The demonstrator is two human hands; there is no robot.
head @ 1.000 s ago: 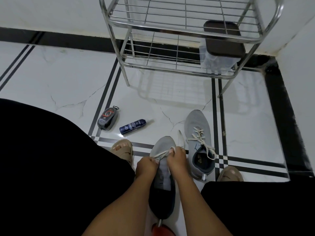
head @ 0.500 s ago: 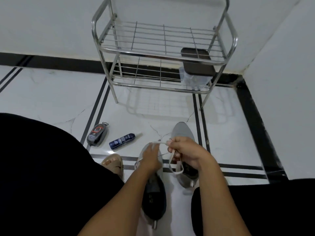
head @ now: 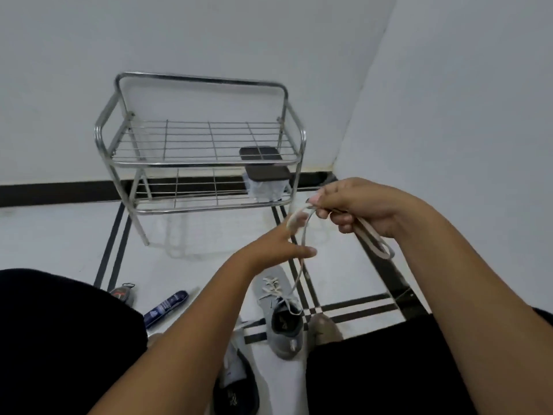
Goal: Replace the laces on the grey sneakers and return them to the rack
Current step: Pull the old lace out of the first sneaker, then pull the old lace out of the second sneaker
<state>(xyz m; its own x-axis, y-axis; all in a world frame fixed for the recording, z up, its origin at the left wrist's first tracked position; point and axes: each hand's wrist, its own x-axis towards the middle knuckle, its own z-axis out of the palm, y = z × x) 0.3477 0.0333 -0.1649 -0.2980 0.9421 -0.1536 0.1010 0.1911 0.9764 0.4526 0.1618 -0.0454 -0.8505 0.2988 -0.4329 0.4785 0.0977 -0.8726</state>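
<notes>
Black cloth fills the near left corner, soft and matte, over the person's knee. Just beyond it on the floor lie a small grey oval case (head: 123, 292) with a red mark and a slim dark-blue tube (head: 166, 307), both smooth and glossy. Farther back stands the rack (head: 197, 163) — chromed tube and thin wire grid, two shelves, bare but for a clear box with a dark flat lid (head: 266, 184) at the right end of the lower shelf.

The left hand (head: 279, 245) is spread, fingers straight, touching the flat off-white lace (head: 300, 232) where it bends. One grey sneaker (head: 236, 372), knit with a dark lining, lies near under the left forearm; the other grey sneaker (head: 276, 313) sits just right of it, laced, beside a tan sandalled foot (head: 324, 327). The right hand (head: 356, 206) pinches the lace between curled fingers, a loop hanging from its near side and a strand trailing down toward the floor.

Against half a second ago, both hands have lifted well off the sneakers and apart, drawing the lace up with them, and the view has tipped up to take in more wall.

White glossy tiles with black double lines cover the floor (head: 65, 235); a black skirting runs under plain pale walls (head: 239, 34) that meet in a corner at far right.
</notes>
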